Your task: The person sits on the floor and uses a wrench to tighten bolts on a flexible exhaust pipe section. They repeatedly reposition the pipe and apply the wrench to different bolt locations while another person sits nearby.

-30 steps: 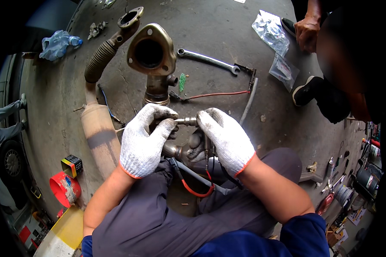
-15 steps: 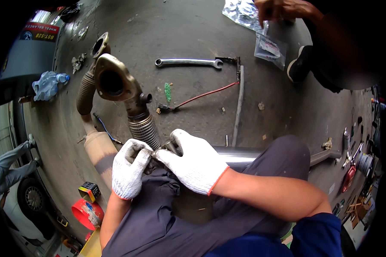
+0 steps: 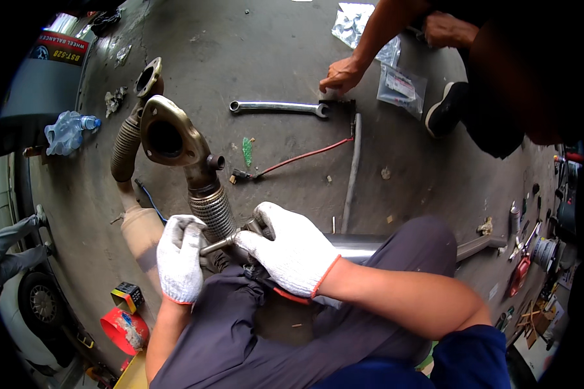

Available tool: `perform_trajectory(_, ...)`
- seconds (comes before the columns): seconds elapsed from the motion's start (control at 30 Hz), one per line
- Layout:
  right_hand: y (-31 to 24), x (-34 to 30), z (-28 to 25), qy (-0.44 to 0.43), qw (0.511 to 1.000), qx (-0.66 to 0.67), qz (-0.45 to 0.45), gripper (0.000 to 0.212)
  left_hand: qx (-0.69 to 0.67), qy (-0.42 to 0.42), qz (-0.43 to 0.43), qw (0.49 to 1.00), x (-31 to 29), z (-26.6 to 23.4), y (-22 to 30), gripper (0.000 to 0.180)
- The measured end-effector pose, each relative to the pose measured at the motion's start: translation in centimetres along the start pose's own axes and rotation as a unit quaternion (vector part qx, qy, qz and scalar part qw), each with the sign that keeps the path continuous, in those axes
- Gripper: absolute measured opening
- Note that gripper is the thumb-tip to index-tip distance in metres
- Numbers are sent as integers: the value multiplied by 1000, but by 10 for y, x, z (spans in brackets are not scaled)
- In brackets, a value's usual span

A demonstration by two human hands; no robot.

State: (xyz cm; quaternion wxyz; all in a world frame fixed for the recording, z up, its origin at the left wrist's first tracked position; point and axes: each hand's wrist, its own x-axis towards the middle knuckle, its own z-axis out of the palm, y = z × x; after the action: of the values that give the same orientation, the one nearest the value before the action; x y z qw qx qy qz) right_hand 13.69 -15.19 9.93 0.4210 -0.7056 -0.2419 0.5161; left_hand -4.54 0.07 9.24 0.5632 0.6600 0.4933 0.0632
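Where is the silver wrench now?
In the head view, the silver wrench lies upper centre on the floor, its open end just below a co-worker's hand.

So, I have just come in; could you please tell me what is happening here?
A person's gloved right hand grips a slim metal part; the gloved left hand is at its other end, though whether it grips too is hard to see. Just beyond them is a flanged exhaust pipe. A combination wrench lies on the floor, with a co-worker's hand near its open end.
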Motion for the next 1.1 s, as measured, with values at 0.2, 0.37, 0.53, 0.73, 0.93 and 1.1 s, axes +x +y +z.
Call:
perform_trajectory(0.2,-11,4,-9,-24,999,-3,36,39,-7,42,108,993,-3,-3,-4,20)
perform_trajectory(0.37,-7,4,-2,-31,999,-4,13,40,228,-99,285,926,1,-4,16,19)
perform_trajectory(0.53,-9,12,-15,-14,999,-30,-19,42,164,1,173,971,-3,-21,11,31)
perform_trajectory(0.73,2,14,-65,32,960,266,79,30,-73,-36,70,994,6,-8,3,8)
perform_trajectory(0.93,2,18,-85,65,930,342,116,26,33,-104,83,991,13,12,4,28)
perform_trajectory(1.1,30,41,-104,98,892,424,120,27,62,-130,45,989,16,19,8,27)
